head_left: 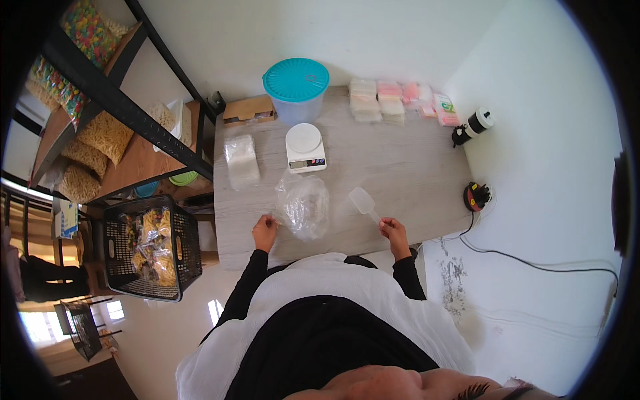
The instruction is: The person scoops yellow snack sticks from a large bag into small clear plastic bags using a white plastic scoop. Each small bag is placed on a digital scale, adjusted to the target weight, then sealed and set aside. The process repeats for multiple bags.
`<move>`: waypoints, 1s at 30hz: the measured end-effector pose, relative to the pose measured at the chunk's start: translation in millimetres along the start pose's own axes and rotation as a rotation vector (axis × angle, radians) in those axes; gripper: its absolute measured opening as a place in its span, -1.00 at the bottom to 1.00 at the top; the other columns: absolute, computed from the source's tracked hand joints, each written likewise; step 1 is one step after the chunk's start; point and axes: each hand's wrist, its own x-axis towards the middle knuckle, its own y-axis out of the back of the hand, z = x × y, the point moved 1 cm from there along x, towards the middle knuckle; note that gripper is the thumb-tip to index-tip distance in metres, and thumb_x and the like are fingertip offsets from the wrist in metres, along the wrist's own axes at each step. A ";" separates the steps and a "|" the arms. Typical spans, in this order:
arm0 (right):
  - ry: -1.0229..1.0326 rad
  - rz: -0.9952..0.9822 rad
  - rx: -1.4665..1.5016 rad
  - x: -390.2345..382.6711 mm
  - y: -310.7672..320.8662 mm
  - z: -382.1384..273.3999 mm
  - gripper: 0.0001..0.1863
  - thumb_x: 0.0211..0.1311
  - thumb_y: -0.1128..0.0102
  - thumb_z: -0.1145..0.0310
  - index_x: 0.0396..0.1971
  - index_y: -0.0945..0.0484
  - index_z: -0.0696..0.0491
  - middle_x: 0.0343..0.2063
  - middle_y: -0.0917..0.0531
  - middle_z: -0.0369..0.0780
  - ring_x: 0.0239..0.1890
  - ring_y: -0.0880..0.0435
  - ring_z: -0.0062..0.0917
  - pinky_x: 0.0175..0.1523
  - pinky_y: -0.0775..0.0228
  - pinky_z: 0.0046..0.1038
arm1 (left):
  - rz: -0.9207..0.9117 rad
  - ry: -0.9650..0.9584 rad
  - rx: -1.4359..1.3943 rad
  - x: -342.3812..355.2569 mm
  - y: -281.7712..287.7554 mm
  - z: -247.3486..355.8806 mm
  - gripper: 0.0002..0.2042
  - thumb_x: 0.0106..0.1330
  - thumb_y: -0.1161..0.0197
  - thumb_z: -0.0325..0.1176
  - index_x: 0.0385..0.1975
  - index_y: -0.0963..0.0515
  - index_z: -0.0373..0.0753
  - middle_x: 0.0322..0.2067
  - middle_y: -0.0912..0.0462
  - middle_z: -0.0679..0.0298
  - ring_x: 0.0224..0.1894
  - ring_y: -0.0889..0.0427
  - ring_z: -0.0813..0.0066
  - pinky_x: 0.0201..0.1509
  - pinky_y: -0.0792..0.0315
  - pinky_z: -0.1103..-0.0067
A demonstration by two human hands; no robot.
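A crumpled clear plastic bag (303, 208) lies on the grey wood-look table, just in front of the kitchen scale. My left hand (265, 233) is closed, its fingertips pinching the bag's left edge. In my right hand (395, 233) is the handle of a translucent white scoop (362, 199), its blade pointing away from me and to the left, with nothing seen in it. The white kitchen scale (306, 148) has a round plate with nothing on it. Left of the scale lies a stack of clear plastic bags (242, 161).
A tub with a turquoise lid (296, 79) stands behind the scale, beside a flat cardboard box (249, 111). Packs of bags (377, 101) line the wall. A black crate (142, 287) of filled bags and a snack shelf (127, 133) are left; a bottle (475, 125) and cables are right.
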 end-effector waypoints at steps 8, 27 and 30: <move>0.013 0.121 0.018 3.7 -66.2 48.4 -0.79 0.23 -0.30 0.39 -0.18 -0.62 0.15 -0.43 -0.59 -0.37 -0.45 -0.51 -0.70 -0.33 -0.37 -0.64 | -0.204 0.129 -0.319 -10.9 27.3 -25.0 -0.84 0.25 -0.28 -0.48 -0.25 -0.47 -0.34 -0.39 -0.64 0.20 -0.32 -0.67 0.46 -0.16 -0.56 0.54; 0.699 0.326 -0.798 -148.8 -234.2 12.0 -0.34 -0.10 -0.47 0.38 0.06 -0.36 0.10 0.07 -0.38 0.04 0.15 -0.37 -0.06 0.24 -0.24 -0.19 | -0.702 0.345 -0.730 -23.7 70.4 -12.8 -0.72 0.20 -0.35 -0.59 -0.21 -0.37 -0.27 -0.30 -0.52 0.27 -0.26 -0.64 0.49 -0.13 -0.62 0.55; 0.715 0.407 -0.776 -140.7 -239.8 10.7 -0.44 -0.05 -0.42 0.42 -0.01 -0.37 0.12 0.02 -0.39 0.01 0.08 -0.42 -0.09 0.17 -0.30 -0.20 | -0.747 0.318 -0.716 -28.7 68.8 -12.5 -0.72 0.17 -0.38 -0.59 -0.25 -0.39 -0.26 -0.32 -0.53 0.28 -0.30 -0.62 0.52 -0.15 -0.62 0.57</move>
